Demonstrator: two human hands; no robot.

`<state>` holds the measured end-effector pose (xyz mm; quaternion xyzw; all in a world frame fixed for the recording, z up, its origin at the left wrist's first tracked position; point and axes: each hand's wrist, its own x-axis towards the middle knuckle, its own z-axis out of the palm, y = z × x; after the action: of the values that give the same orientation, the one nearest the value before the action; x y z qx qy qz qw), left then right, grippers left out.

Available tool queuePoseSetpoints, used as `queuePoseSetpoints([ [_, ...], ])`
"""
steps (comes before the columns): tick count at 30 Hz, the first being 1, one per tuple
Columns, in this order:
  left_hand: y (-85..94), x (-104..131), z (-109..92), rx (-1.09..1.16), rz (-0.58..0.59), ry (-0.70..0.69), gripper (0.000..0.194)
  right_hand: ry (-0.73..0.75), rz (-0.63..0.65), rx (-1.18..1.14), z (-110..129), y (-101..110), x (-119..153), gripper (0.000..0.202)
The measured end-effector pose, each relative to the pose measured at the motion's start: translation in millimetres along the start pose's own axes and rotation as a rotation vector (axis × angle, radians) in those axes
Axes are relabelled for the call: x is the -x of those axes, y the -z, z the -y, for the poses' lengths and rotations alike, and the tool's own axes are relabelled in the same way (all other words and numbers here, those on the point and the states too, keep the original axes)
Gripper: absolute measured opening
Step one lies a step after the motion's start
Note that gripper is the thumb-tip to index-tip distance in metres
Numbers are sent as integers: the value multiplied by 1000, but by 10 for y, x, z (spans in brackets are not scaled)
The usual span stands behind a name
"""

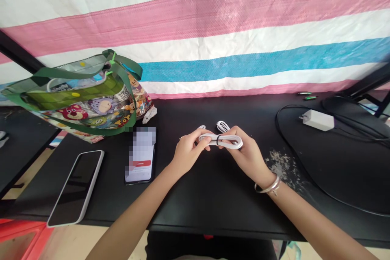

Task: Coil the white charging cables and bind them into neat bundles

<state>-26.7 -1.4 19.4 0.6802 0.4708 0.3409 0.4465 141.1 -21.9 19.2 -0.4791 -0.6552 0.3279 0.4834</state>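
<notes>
Cable bundle (228, 145) sits raised over the desk (189, 207), between its front and back edges. From my end, I have thumb and fingers of the left hand (187, 150) pinching the left end, and the right hand (248, 154) gripping the right half. If I pull unevenly, the 1 black tie (217, 140) could slide — spilling the coils. Long axis: side to side, roughly along the front edge — rounded loop pointing right.

Smooth, apparently plastic white cable (234, 141); matt black tabletop (189, 195); shiny metal bracelet (269, 187); glossy woven-looking striped sheet (195, 20).
</notes>
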Motion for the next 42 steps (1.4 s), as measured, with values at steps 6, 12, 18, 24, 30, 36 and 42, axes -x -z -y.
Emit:
queuePoseSetpoints([
  [6, -15, 24, -17, -6, 0, -55, 23, 88, 6, 38, 15, 20, -4, 30],
  [12, -34, 69, -12, -82, -131, -198, 26, 67, 41, -65, -4, 9, -10, 33],
  [18, -27, 62, 4, -150, -160, -302, 28, 77, 94, -175, -13, -21, 22, 30],
  [24, -14, 49, 12, -202, -168, -303, 30, 56, 108, -149, 17, -24, 24, 28],
  [30, -12, 46, 45, -196, -184, -308, 30, -34, 206, -241, 16, -5, -19, 34],
  [36, -9, 36, 46, -136, -165, -260, 27, -45, 209, -230, 16, 13, -23, 35],
  [42, 37, -4, 8, -245, -2, -178, 17, -8, 204, -113, -8, 44, -23, 24],
])
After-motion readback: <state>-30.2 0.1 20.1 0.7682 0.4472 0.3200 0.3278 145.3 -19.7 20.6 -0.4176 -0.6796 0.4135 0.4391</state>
